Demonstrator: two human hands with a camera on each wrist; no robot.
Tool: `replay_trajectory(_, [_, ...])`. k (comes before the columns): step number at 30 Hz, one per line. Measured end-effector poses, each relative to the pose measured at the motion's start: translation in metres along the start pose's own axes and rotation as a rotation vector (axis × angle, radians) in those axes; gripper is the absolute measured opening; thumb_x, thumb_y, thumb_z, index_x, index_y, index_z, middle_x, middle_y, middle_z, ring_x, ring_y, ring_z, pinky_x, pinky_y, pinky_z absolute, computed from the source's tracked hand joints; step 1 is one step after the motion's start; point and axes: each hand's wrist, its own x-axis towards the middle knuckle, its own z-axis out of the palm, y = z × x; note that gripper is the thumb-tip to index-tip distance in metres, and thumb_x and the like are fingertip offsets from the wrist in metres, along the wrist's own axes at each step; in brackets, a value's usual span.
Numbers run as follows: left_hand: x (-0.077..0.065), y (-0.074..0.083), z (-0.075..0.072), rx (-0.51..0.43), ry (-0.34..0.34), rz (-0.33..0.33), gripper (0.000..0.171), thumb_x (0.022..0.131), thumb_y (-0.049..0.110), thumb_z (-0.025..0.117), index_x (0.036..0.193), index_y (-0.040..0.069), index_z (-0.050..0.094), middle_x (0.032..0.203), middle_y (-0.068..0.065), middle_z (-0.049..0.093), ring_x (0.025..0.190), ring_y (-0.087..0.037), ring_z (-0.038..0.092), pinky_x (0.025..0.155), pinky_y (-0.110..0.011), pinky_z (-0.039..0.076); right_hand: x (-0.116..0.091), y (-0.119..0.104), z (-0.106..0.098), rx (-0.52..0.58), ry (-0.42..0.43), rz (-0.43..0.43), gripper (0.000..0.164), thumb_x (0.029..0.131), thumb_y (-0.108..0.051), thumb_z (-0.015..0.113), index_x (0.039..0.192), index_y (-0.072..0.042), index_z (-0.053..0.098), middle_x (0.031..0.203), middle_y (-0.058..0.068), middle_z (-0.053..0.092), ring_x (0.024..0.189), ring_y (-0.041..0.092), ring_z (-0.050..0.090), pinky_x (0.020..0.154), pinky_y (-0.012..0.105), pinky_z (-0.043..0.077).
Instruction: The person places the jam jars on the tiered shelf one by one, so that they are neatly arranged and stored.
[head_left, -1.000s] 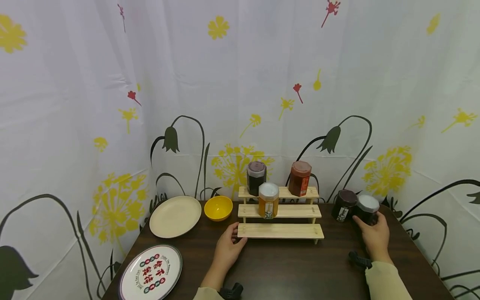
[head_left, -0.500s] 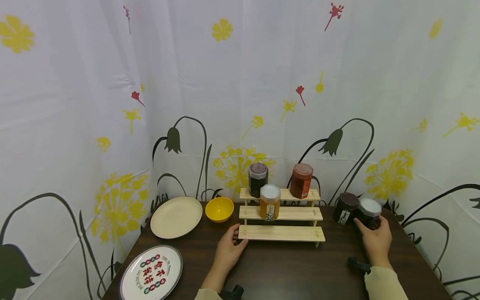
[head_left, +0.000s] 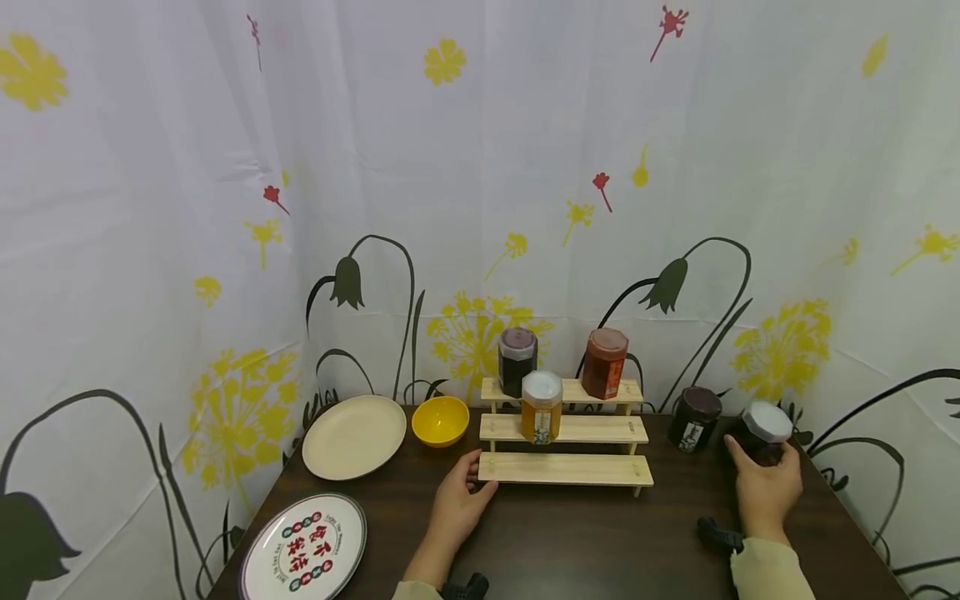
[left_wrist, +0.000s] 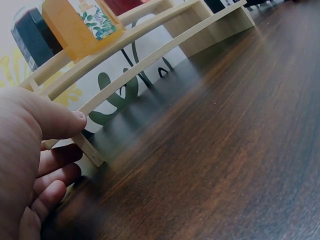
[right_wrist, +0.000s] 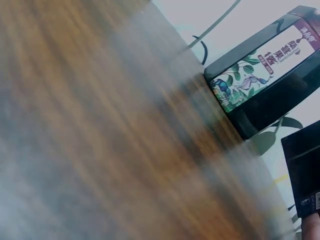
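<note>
Three jars (head_left: 542,419) are racked, two aren't; your right hand (head_left: 769,493) grips the rightmost jar (head_left: 767,423), your left hand (head_left: 457,502) the rack (head_left: 566,468).

Looks like a homely table corner, in a house or a studio impossible to tell. Shown by a white, flower-printed fabric curtain (head_left: 480,150) beyond the left hand (head_left: 459,504) and right hand (head_left: 768,492), a dark-brown, wood-grain table (head_left: 585,533) below, and a flat, oval cream plate (head_left: 355,437) and round, glossy yellow bowl (head_left: 440,423) beyond the left hand.
</note>
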Motion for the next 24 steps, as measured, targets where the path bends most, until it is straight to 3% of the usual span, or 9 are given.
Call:
replay_trajectory(4, [-0.001,-0.001,0.001,0.010,0.002,-0.004,0.064,0.096,0.026,0.085,0.151,0.006,0.060,0.127,-0.008,0.073,0.113,-0.020,0.066,0.099,-0.045,0.055,-0.002,0.000,-0.004,0.033,0.038,0.039,0.084,0.084,-0.041,0.096,0.152,-0.009,0.058,0.152,0.017,0.064,0.140,0.023,0.059,0.114,0.025,0.046])
replay_trajectory(9, [0.002,-0.002,0.000,0.014,0.004,0.005,0.064,0.096,0.026,0.084,0.151,0.006,0.060,0.127,-0.007,0.073,0.113,-0.019,0.065,0.099,-0.042,0.055,-0.004,-0.003,-0.006,0.058,0.068,0.057,0.085,0.081,-0.041,0.097,0.153,-0.015,0.059,0.150,0.010,0.065,0.138,0.018,0.060,0.111,0.023,0.047])
replay_trajectory(15, [0.003,0.002,-0.004,0.009,0.010,0.005,0.063,0.096,0.025,0.084,0.151,0.006,0.060,0.126,-0.006,0.073,0.111,-0.019,0.065,0.098,-0.040,0.055,-0.005,-0.013,-0.007,0.135,0.167,0.000,0.077,0.076,-0.035,0.102,0.142,-0.016,0.067,0.128,-0.007,0.068,0.118,0.006,0.062,0.095,0.016,0.046])
replay_trajectory(24, [0.000,0.001,0.000,0.027,0.004,-0.009,0.063,0.096,0.026,0.084,0.151,0.007,0.060,0.128,-0.006,0.073,0.111,-0.018,0.065,0.098,-0.039,0.055,-0.004,-0.020,-0.010,0.126,0.258,-0.134,0.074,0.075,-0.029,0.103,0.140,-0.020,0.069,0.127,-0.012,0.067,0.117,0.002,0.060,0.095,0.013,0.045])
